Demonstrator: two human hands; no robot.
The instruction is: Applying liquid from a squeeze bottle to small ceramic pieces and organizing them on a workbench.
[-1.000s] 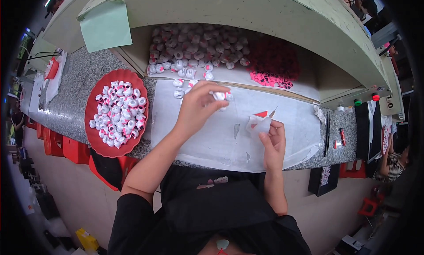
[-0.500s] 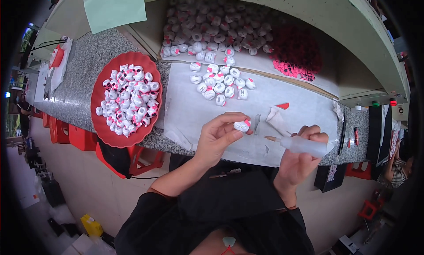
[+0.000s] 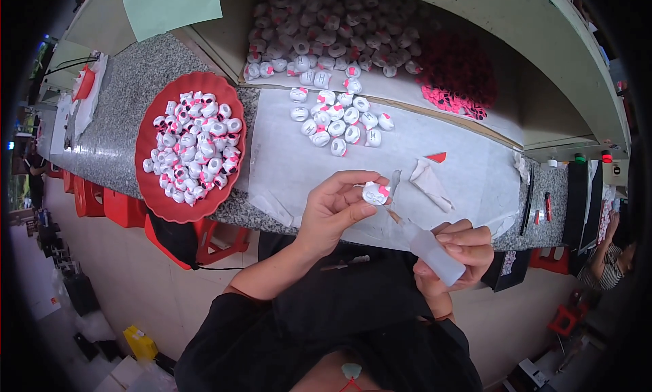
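The left hand pinches a small white-and-pink piece near the edge of the worktop, probably light, stiff and slick, best held by its sides, while the right hand grasps a likely squeezable bottle.

A pale green paper hangs from the shelf unit at upper left. Red stools stand beside the speckled grey worktop — a black item lies over one — and a yellow package sits on the floor. A person in a striped top is at far right.
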